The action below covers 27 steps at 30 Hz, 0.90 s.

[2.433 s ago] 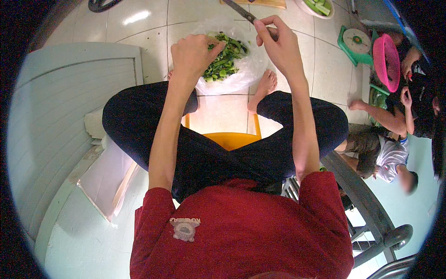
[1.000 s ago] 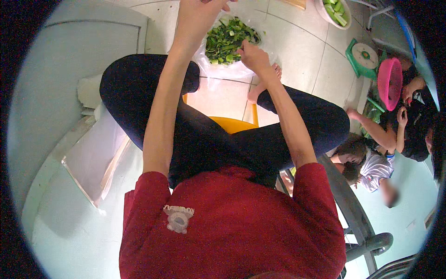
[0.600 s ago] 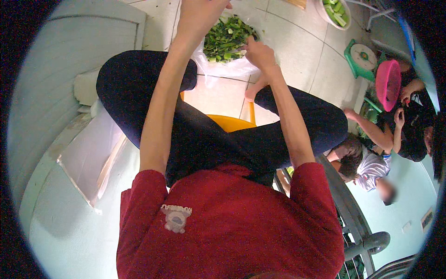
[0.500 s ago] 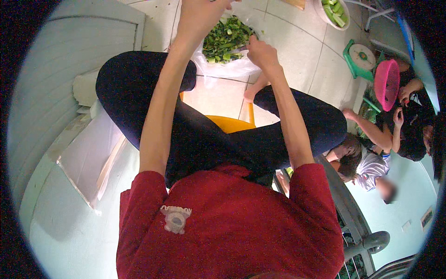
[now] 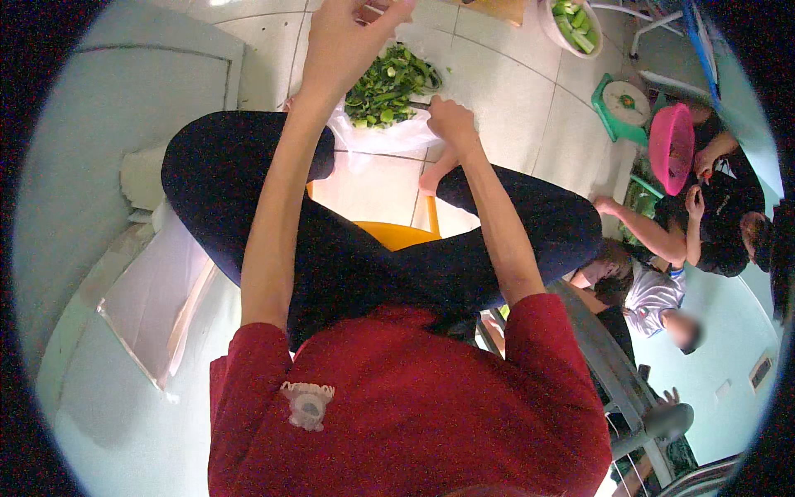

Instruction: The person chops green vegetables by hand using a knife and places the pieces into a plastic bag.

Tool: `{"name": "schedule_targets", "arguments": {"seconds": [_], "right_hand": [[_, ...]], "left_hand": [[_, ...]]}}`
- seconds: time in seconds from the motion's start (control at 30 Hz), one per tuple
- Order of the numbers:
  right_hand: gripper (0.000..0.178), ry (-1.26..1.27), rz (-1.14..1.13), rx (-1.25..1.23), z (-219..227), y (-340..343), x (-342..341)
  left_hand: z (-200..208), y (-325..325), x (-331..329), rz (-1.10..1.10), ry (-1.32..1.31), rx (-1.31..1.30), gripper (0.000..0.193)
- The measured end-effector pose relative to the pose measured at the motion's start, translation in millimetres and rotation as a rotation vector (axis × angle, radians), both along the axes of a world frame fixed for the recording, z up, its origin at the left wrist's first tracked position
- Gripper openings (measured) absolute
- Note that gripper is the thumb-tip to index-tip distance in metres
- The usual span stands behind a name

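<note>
Right now my right hand (image 5: 453, 123) is closed around a knife (image 5: 421, 105), and the short stretch of it that shows points left, at the edge of the greens (image 5: 385, 93). These lie chopped in a heap on a clear bag (image 5: 377, 142), spread on the tiled floor (image 5: 505, 91) between my feet. My left hand (image 5: 348, 41) is up beyond the heap with its fingers curled; the picture's upper edge cuts it off, so I can't tell whether it grips anything. Past my right hand, well apart from the bag, stands a bowl (image 5: 591, 55) of cut green stalks (image 5: 571, 25), with part of a board (image 5: 499, 10) to its left. Farther right are a green scale (image 5: 625, 103) and a pink basket (image 5: 669, 149), just beside a co-worker in black (image 5: 729, 248). Under me shows a yellow stool (image 5: 397, 235).
</note>
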State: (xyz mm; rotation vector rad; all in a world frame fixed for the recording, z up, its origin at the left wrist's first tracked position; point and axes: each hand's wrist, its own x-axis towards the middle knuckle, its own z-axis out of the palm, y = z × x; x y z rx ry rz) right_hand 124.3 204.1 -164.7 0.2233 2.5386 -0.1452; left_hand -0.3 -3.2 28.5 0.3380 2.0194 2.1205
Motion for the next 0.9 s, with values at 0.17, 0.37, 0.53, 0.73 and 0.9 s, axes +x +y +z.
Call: {"name": "schedule_targets", "arguments": {"seconds": [0.17, 0.37, 0.53, 0.73, 0.9], "right_hand": [[0.028, -0.027, -0.096, 0.033, 30.5, 9.8, -18.1], [0.031, 0.115, -0.244, 0.128, 44.8, 23.5, -27.2], [0.029, 0.036, -0.224, 0.109, 27.0, 27.1, -12.5], [0.028, 0.104, -0.227, 0.121, 21.4, 30.2, -12.2], [0.026, 0.216, -0.233, 0.151, 13.8, 30.7, -14.7]], "left_hand": [[-3.2, -5.5, 0.6, 0.004, -0.013, -0.012, 0.015], [-0.5, -5.3, -0.6, 0.013, 0.021, -0.034, 0.014], [0.8, -2.3, -1.4, 0.026, 0.031, -0.059, 0.016], [1.4, -4.5, -0.6, 0.02, 0.057, -0.088, 0.017], [3.5, -3.7, 1.3, 0.02, 0.066, -0.09, 0.017]]}}
